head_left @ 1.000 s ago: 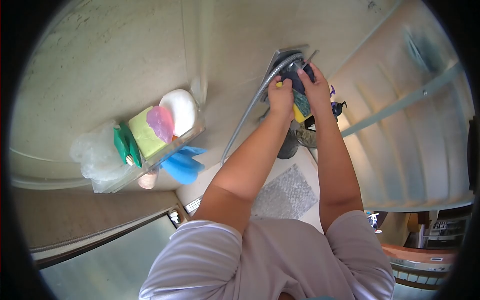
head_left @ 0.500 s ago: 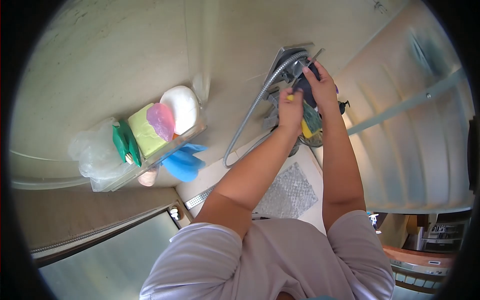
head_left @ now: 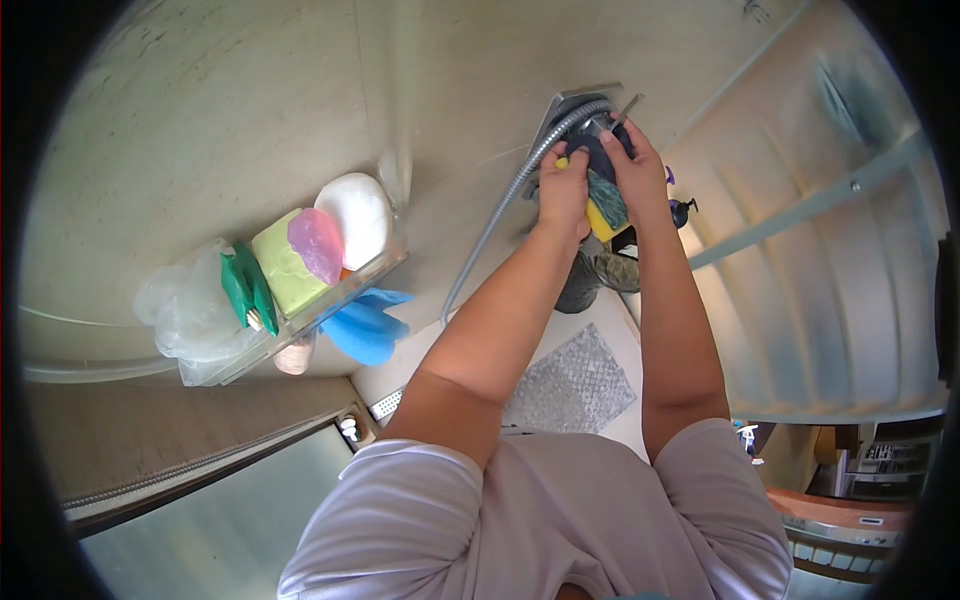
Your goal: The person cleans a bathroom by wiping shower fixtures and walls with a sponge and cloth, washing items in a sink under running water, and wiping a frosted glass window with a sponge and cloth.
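Observation:
At the wall fixture, my left hand (head_left: 566, 190) is closed around a yellow-and-green sponge (head_left: 606, 203), whose green scouring side shows between the hands. My right hand (head_left: 637, 165) grips a dark, soft-looking item (head_left: 590, 150) whose kind I cannot make out; the left fingertips touch it too. Right behind the fingers are a metal shower fixture (head_left: 568, 103) with a thin lever (head_left: 628, 108) and a ribbed metal hose (head_left: 500, 205) that loops down to the left. The fingers partly hide both held things.
On the left, a clear shelf (head_left: 330, 318) bears a white round item (head_left: 357, 220), a pink bag (head_left: 316, 246) and a green packet (head_left: 247, 287). Blue gloves (head_left: 365, 328) hang below. Dark bags (head_left: 590, 280) sit under my hands. A translucent panel (head_left: 810, 290) stands right.
My left hand has moved up and left, and its fingers now meet the dark item. That item has shifted left between both hands. The dark bags show more below.

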A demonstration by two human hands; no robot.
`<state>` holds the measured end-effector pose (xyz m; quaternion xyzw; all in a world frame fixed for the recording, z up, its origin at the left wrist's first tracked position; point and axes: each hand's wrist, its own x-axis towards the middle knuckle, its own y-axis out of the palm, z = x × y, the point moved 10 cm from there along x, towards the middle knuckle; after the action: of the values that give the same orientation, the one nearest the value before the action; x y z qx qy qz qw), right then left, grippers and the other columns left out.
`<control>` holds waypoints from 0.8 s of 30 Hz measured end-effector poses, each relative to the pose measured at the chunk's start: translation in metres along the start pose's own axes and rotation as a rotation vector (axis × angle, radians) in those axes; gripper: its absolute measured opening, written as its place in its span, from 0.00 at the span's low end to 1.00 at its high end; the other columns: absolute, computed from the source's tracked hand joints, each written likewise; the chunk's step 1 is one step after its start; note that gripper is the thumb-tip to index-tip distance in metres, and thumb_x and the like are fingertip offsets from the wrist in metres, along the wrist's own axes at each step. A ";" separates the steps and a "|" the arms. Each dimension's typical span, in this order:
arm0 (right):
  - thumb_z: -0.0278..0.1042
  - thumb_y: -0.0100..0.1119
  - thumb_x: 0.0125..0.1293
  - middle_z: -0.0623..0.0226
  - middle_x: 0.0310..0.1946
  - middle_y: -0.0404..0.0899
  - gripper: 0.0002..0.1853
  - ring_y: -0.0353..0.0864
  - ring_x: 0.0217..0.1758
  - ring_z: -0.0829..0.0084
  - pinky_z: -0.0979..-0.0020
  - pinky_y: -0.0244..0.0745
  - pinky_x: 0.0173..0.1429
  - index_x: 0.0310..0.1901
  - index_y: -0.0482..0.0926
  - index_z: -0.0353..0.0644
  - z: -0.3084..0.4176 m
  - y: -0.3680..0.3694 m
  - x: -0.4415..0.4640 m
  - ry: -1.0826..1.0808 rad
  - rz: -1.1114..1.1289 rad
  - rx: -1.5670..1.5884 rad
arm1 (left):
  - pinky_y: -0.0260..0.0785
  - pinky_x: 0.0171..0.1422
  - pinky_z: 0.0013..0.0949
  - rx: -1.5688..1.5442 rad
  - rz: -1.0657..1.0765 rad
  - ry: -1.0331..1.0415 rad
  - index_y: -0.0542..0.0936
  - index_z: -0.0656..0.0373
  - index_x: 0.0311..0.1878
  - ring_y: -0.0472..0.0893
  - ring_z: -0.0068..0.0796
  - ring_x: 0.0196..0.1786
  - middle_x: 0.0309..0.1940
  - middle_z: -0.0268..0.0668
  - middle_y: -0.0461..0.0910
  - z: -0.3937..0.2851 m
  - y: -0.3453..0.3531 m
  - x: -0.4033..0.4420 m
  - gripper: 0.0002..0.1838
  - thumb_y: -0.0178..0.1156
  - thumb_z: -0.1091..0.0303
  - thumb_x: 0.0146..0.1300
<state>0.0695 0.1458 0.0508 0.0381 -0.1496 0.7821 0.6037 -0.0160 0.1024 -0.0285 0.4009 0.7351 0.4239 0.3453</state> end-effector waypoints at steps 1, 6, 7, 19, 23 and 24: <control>0.33 0.59 0.60 0.71 0.38 0.76 0.18 0.73 0.37 0.83 0.80 0.70 0.41 0.52 0.73 0.43 -0.001 0.000 0.000 0.006 0.005 -0.002 | 0.70 0.35 0.30 0.028 0.061 0.017 0.67 0.57 0.44 0.75 0.27 0.35 0.33 0.38 0.73 -0.002 0.003 0.004 0.14 0.53 0.77 0.54; 0.35 0.59 0.59 0.69 0.34 0.77 0.19 0.72 0.35 0.81 0.78 0.69 0.41 0.52 0.72 0.41 0.000 -0.003 0.003 -0.018 0.008 -0.085 | 0.67 0.34 0.29 0.425 0.035 -0.022 0.70 0.58 0.39 0.73 0.27 0.32 0.31 0.34 0.72 0.022 -0.017 -0.015 0.09 0.52 0.75 0.53; 0.36 0.59 0.59 0.69 0.34 0.77 0.20 0.72 0.34 0.81 0.78 0.69 0.41 0.52 0.72 0.41 0.001 -0.002 0.003 -0.010 0.013 -0.064 | 0.68 0.34 0.29 0.290 0.041 -0.114 0.70 0.58 0.39 0.73 0.27 0.32 0.31 0.34 0.73 0.030 -0.018 -0.013 0.08 0.52 0.73 0.54; 0.37 0.60 0.58 0.69 0.35 0.76 0.20 0.72 0.35 0.81 0.79 0.69 0.41 0.52 0.73 0.42 0.001 -0.001 -0.001 0.018 0.014 -0.036 | 0.69 0.42 0.28 0.110 0.088 -0.146 0.76 0.61 0.45 0.76 0.26 0.36 0.36 0.35 0.78 0.021 -0.012 0.003 0.13 0.52 0.64 0.61; 0.35 0.59 0.59 0.72 0.35 0.76 0.19 0.72 0.34 0.83 0.80 0.70 0.39 0.52 0.73 0.44 0.000 -0.001 0.000 0.027 0.003 -0.041 | 0.69 0.42 0.27 0.136 0.087 -0.139 0.75 0.60 0.46 0.76 0.25 0.37 0.37 0.35 0.78 0.022 -0.013 0.005 0.14 0.53 0.64 0.61; 0.34 0.59 0.60 0.74 0.35 0.76 0.18 0.73 0.34 0.84 0.80 0.70 0.38 0.53 0.73 0.44 0.000 -0.002 -0.001 0.035 -0.001 -0.043 | 0.69 0.42 0.27 0.111 0.101 -0.147 0.75 0.60 0.47 0.76 0.25 0.37 0.37 0.35 0.78 0.023 -0.013 0.005 0.14 0.53 0.64 0.61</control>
<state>0.0713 0.1458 0.0506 0.0114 -0.1558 0.7789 0.6073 -0.0027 0.1111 -0.0502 0.4861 0.7090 0.3687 0.3537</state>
